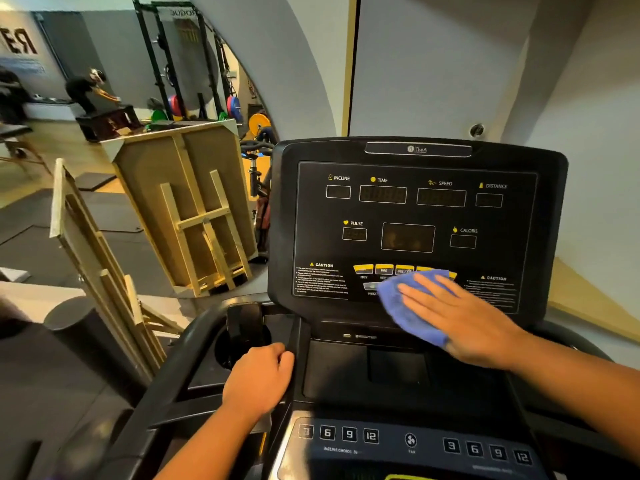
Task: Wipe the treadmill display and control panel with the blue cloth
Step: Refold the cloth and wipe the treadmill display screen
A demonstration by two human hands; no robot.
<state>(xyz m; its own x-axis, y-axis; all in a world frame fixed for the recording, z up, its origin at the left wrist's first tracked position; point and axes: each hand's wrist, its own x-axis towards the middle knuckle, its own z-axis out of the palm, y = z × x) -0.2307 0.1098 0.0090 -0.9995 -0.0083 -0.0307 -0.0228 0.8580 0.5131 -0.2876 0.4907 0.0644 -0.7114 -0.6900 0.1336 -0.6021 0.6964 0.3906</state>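
Observation:
The black treadmill display (415, 209) stands upright ahead, with dark readouts marked incline, time, speed, distance, pulse and calorie. My right hand (460, 317) lies flat with fingers spread, pressing the blue cloth (401, 306) against the display's lower edge, over the row of yellow buttons (384, 269). The cloth hangs below the display onto the ledge. My left hand (259, 379) is curled around the left edge of the console frame. The lower control panel (412, 441) with numbered keys and a fan button sits nearest me.
A cup holder (239, 337) with a dark object lies left of the console. Wooden crates (187, 209) lean on the floor at left. A mirror wall shows a weight rack (194, 64) and a person (86, 91) at a bench.

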